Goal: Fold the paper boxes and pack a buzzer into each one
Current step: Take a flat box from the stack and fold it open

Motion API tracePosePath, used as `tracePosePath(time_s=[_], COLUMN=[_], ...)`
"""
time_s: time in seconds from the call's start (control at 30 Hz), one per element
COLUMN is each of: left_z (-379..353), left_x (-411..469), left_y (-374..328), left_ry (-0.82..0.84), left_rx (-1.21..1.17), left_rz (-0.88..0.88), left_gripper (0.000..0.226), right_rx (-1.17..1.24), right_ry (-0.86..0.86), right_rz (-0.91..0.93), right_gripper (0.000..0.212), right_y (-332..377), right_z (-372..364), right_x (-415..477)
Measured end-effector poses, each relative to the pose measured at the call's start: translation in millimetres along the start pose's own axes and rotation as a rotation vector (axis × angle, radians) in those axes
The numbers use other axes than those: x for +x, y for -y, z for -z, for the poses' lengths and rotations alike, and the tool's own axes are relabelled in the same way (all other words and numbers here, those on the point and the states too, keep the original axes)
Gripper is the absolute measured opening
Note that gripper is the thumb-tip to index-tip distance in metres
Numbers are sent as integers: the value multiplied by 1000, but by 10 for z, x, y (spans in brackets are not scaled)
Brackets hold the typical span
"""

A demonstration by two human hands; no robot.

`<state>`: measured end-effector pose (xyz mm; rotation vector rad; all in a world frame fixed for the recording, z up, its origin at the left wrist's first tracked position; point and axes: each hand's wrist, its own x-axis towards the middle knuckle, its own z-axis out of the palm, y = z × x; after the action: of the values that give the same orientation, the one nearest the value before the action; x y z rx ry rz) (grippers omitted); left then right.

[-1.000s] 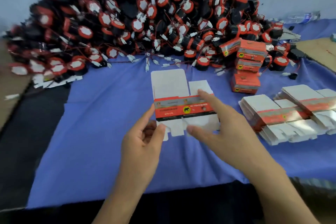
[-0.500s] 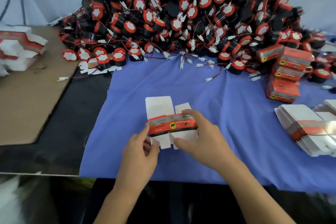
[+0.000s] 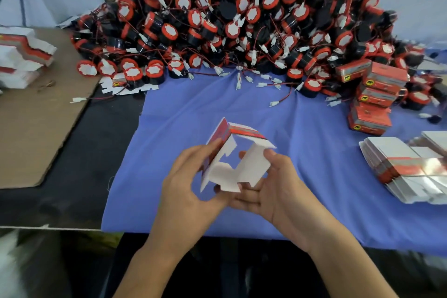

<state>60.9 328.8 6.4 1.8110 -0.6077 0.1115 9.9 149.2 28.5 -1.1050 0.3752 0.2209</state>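
A white paper box with a red printed band (image 3: 238, 152) is held above the blue cloth (image 3: 302, 147), popped open into a tube with its white end flaps facing me. My left hand (image 3: 191, 186) grips its left red side between thumb and fingers. My right hand (image 3: 271, 189) holds the right white flap, thumb on top, fingers underneath. A big heap of black and red buzzers (image 3: 242, 22) with red wires and white plugs fills the back of the table.
Several folded orange boxes (image 3: 377, 97) are stacked at the right of the heap. A pile of flat box blanks (image 3: 399, 167) lies at the right edge, another (image 3: 21, 55) at far left on brown cardboard (image 3: 41, 128). Black tabletop (image 3: 92, 164) borders the cloth.
The flat box blank has been lifted off the cloth and opened into a tube, turned so its flaps face me. Both hands shifted their grip around it.
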Motion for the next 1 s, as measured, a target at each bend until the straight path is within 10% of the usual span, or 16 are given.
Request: tracePosePath(time_s=[0.23,0.43,0.77,1.0], left_z=[139,165,175,218], left_x=[67,51,-40,29], left_y=[-105,-103,-193,-252], left_ry=[-28,58,246,180], left_rx=[140,258,44,-43], left_rz=[-243,-345,-194,-195], left_gripper=[71,81,76,67], right_rx=[-234,-33,-188,-46], right_ry=[73,345,75,179], right_rz=[70,229,244,151], right_gripper=[46,85,33,54], right_y=[148,488,415,483], right_z=[162,456,188,183], right_x=[-204,-438,-316,-352])
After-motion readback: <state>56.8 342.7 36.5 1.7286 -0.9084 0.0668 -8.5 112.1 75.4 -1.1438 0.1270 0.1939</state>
